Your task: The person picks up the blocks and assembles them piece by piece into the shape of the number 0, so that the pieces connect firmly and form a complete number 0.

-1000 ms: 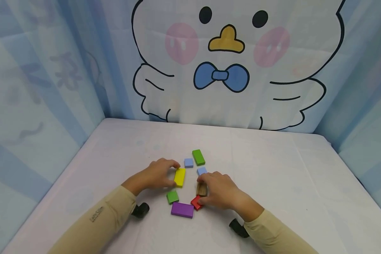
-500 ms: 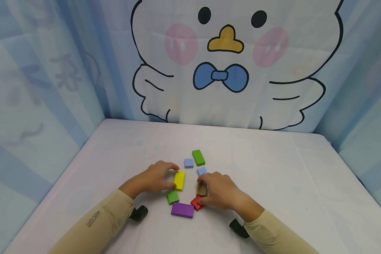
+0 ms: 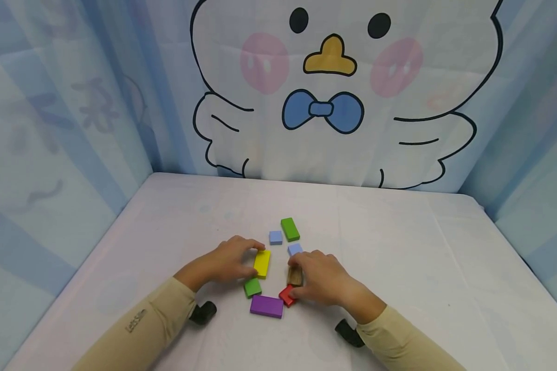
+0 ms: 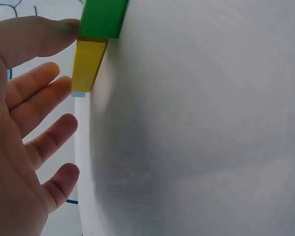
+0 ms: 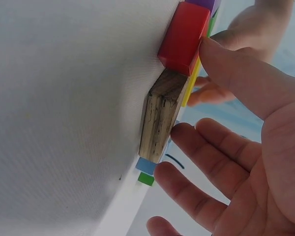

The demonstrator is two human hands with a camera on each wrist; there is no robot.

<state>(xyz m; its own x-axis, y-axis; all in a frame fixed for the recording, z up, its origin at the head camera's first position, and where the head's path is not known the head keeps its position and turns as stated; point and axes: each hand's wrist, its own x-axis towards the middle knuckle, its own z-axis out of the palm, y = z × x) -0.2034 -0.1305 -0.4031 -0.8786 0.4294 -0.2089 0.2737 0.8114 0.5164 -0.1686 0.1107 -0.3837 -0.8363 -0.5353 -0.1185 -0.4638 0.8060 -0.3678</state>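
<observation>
My left hand (image 3: 227,262) holds a yellow block (image 3: 262,264) lengthwise, forefinger at its far end and thumb at its near end. The thumb also lies against a small green block (image 3: 252,288), which meets the yellow one in the left wrist view. Across from it, my right hand (image 3: 324,279) spans two blocks set end to end. Its thumb presses a red block (image 5: 186,39), while its fingertips reach the far part of a bare wooden block (image 5: 160,120). A purple block (image 3: 266,306) lies between the two rows at the near side.
Beyond the wooden block sits a light blue block (image 3: 294,249). A second light blue block (image 3: 276,238) and a longer green block (image 3: 290,229) lie farther back. A white cloth covers the table (image 3: 399,247), with printed curtains (image 3: 325,154) behind and at both sides.
The left hand has drawn the yellow block slightly nearer, up to the small green block, then its forefinger shifted a little right. My right hand and the other blocks have stayed put.
</observation>
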